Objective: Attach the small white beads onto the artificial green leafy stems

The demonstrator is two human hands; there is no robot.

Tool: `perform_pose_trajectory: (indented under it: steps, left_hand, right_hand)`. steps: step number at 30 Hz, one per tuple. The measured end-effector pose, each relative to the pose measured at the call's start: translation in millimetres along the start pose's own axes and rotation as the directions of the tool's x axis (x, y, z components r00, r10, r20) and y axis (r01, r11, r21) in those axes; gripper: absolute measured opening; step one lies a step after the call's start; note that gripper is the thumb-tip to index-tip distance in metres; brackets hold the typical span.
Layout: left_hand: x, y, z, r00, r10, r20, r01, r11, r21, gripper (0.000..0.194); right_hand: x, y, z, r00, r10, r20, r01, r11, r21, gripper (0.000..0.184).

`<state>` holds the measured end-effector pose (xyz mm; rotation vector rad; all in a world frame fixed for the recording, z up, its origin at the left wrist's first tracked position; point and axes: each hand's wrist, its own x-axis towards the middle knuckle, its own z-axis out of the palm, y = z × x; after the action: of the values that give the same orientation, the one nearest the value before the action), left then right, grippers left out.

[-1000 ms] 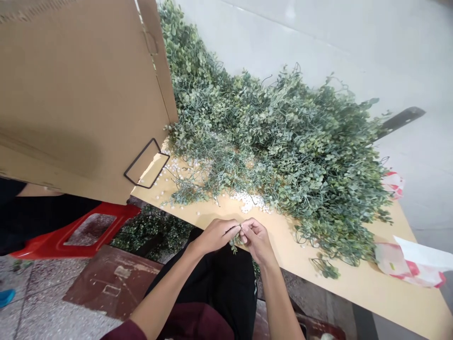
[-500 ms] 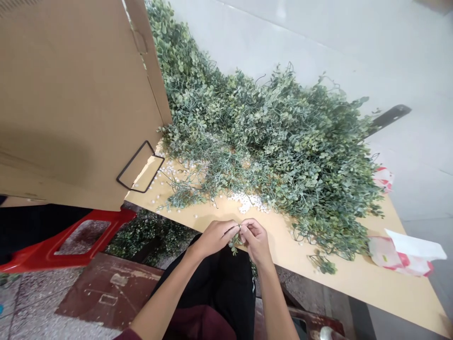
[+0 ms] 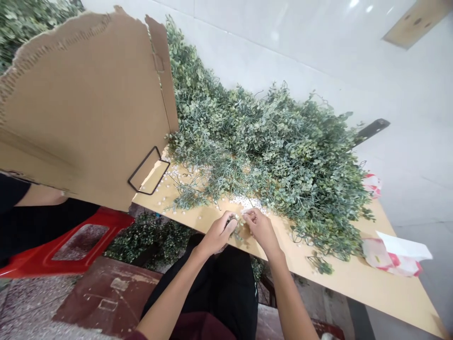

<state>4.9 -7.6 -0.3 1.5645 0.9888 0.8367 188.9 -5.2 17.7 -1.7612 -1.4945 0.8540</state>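
Over the table's near edge, my left hand (image 3: pixel 216 236) is closed on a small sprig of green leaves (image 3: pixel 235 235). A white bit shows at the sprig's top beside the thumb. My right hand (image 3: pixel 261 230) is just to the right, its fingers pinched together at the edge of a pile of small white pieces (image 3: pixel 244 202). Whatever those fingertips hold is too small to make out. Behind both hands rises a large heap of leafy green stems (image 3: pixel 276 146), like artificial foliage.
On the left a big cardboard sheet (image 3: pixel 88 104) stands with a black wire frame (image 3: pixel 148 170) at its corner. A red plastic stool (image 3: pixel 113 217) and a person's arm (image 3: pixel 38 194) are beyond it. A red-and-white packet (image 3: pixel 389 257) lies at right on the table (image 3: pixel 378 288). A dark handle (image 3: pixel 371 132) sticks out of the heap.
My hands were together at the sprig; now they are apart. The right has moved forward to the white pieces, while the left keeps the sprig. The view has shifted, showing more of the cardboard's top.
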Motion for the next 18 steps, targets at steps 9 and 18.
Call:
perform_pose_trajectory:
  steps: [9,18]
  left_hand:
    - [3,3,1.0,0.994,-0.066,-0.087,0.068,0.997,0.021,0.025]
    - [2,0,0.3,0.999,-0.008,0.035,0.011,0.997,-0.074,0.023]
  right_hand:
    - [11,5,0,0.999,0.026,0.025,-0.023,0.994,-0.103,0.014]
    - [-22,4,-8,0.992,0.059,0.114,-0.115,0.798,0.592,0.030]
